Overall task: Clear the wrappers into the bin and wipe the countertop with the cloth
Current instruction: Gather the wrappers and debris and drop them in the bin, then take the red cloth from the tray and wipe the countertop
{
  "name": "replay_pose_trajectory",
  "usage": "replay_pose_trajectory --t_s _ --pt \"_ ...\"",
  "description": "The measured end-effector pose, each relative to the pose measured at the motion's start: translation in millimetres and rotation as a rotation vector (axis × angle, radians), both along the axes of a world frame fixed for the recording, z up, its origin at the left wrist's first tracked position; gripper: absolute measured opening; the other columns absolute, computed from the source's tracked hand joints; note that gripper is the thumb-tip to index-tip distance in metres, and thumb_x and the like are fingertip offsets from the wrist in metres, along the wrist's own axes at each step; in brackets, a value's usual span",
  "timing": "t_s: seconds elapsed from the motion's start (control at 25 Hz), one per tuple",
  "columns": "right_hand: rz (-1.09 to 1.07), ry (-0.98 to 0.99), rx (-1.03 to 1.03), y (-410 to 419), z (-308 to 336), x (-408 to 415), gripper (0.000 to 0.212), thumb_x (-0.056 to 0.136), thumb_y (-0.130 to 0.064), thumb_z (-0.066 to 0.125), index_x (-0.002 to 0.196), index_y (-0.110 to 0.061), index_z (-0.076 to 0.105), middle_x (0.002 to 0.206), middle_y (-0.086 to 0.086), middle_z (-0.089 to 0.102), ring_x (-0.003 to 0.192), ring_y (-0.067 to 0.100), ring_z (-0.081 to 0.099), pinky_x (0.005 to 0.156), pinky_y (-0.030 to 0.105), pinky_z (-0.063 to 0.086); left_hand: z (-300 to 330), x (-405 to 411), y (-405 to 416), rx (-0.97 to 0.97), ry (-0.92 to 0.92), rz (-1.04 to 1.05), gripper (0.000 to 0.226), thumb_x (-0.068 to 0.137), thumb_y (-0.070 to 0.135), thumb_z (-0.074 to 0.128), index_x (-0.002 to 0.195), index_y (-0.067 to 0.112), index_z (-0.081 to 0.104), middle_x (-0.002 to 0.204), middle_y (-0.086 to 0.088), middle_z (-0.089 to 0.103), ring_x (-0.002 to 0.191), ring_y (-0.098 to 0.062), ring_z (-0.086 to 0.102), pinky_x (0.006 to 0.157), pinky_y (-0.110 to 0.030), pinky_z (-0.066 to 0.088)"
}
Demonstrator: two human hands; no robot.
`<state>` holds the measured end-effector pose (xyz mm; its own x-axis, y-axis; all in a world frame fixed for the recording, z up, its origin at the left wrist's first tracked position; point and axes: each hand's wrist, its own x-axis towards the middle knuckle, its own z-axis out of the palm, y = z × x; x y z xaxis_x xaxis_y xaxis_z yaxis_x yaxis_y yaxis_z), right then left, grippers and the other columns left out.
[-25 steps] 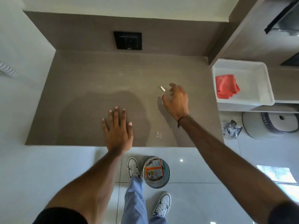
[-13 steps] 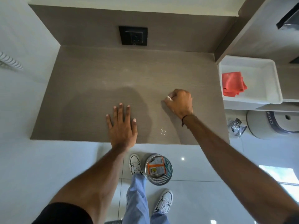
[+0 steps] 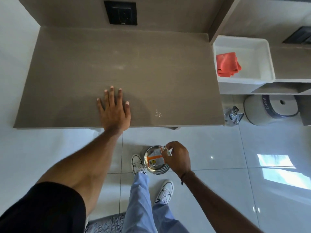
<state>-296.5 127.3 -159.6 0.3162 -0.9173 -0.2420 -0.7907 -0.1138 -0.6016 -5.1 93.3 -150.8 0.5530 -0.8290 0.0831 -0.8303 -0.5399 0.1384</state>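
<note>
Metal bin (image 3: 152,170): orange wrapper (image 3: 154,160) | white tray (image 3: 267,52): red cloth (image 3: 227,64)

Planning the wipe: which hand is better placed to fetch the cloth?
Probably the right hand: the cloth lies in the white tub on its side, though it is over the bin now. The left hand lies flat on the countertop, farther away.

Glossy white tile floor (image 3: 218,165) with window glare at right; black wall socket (image 3: 120,12) on brown backsplash; open shelving (image 3: 286,84) at right edge.
</note>
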Motion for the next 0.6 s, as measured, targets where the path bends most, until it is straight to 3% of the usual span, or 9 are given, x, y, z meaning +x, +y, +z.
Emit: replay_pose_trajectory --t_s 0.24,0.44,0.6 --pt "-0.040 0.168 0.087 6 -29 -23 0.014 0.080 -0.029 0.067 0.089 -0.020 0.073 0.089 -0.004 0.074 0.068 0.015 0.067 0.057 0.023 0.051 -1 -1 1 0.002 -0.008 -0.005 0.061 0.105 0.049 0.026 0.160 0.023 0.027 0.172 -0.008 0.025 0.159 -0.034 0.023 0.127 -0.063 0.019" --pt "-0.095 0.168 -0.094 -8 13 -38 0.004 0.078 -0.031 0.064 0.078 -0.029 0.067 0.075 -0.013 0.071 0.054 0.005 0.057 0.046 0.010 0.032 13 -3 2 0.073 0.061 -0.013 0.062 0.106 0.047 0.026 0.163 0.022 0.023 0.174 -0.008 0.020 0.161 -0.034 0.019 0.128 -0.063 0.015" --pt "-0.150 0.146 -0.262 -44 64 -36 0.008 0.077 -0.034 0.060 0.078 -0.029 0.066 0.070 -0.013 0.067 0.055 0.008 0.061 0.045 0.015 0.034 40 -4 -3 0.202 0.167 -0.027 0.062 0.106 0.042 0.035 0.162 0.019 0.025 0.174 -0.011 0.016 0.161 -0.035 0.015 0.127 -0.062 0.015"
